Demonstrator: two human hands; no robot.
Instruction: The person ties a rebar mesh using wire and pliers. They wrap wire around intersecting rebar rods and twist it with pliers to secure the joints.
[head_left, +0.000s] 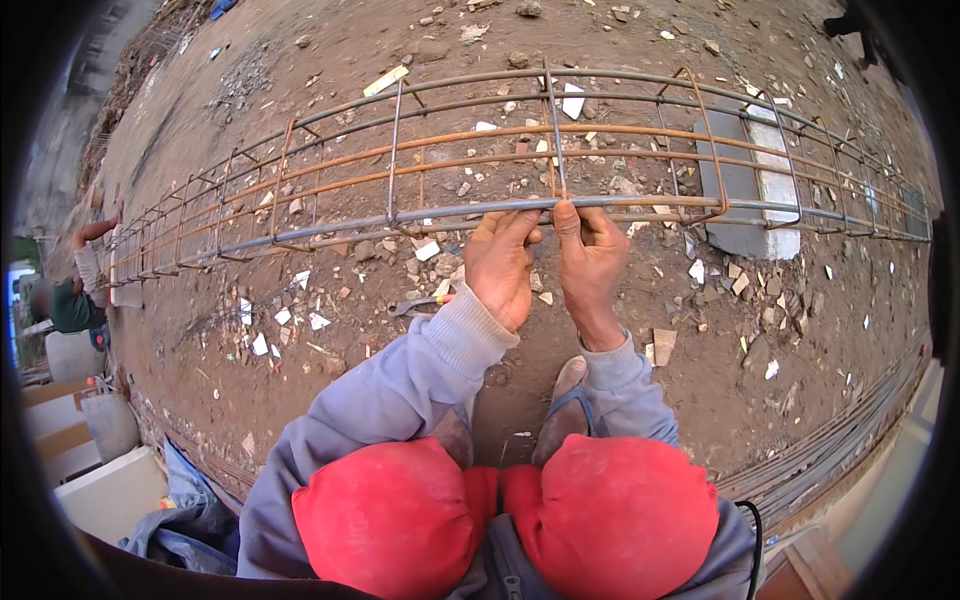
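Note:
A long rebar cage (480, 135) of rusty and grey bars with square stirrups spans the view in front of me. My left hand (501, 262) pinches at its near bar (330, 227), just left of a stirrup (556, 127). Right beside it, the thumb and curled fingers of my right hand (594, 262) grip the joint where that stirrup meets the bar. Whether a thin tie wire lies between my fingers cannot be seen. Below the cage, left of my left hand, pincers (409, 307) with an orange-red grip lie on the ground, partly behind my sleeve.
A concrete block (776, 176) sits under the cage's right part. At the far left end is another person (71, 304). Loose long bars (817, 472) lie at lower right. Broken tile and stones litter the dirt (420, 360). A blue tarp (187, 517) lies lower left.

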